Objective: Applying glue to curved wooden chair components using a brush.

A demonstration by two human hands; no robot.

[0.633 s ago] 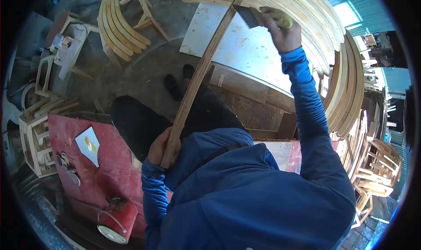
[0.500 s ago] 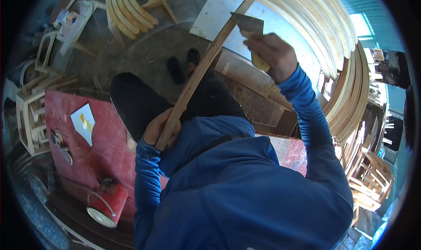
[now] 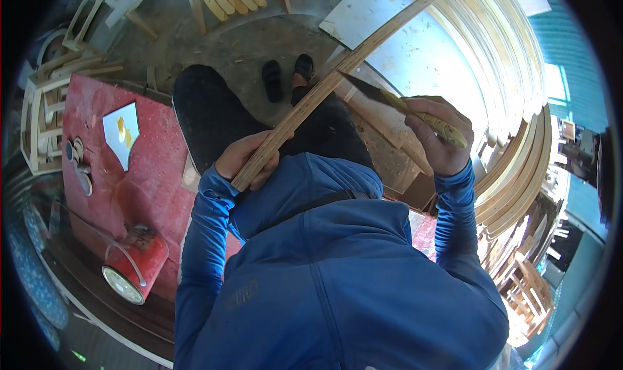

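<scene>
Left hand [image 3: 240,157] curls round the wooden strip [image 3: 350,60] at its 7 o'clock end; right hand [image 3: 437,147], closed on the scraper [image 3: 393,102], should keep the blade [image 3: 365,89] evenly angled.

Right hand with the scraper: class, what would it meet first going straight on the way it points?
Its scraper would likely meet the wooden strip first; whether they touch now is unclear.

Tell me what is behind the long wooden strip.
Dark trousers, a white panel and curved wooden pieces show on both sides behind the wooden strip. Whatever the strip itself covers, including part of the left hand, cannot be seen.
</scene>
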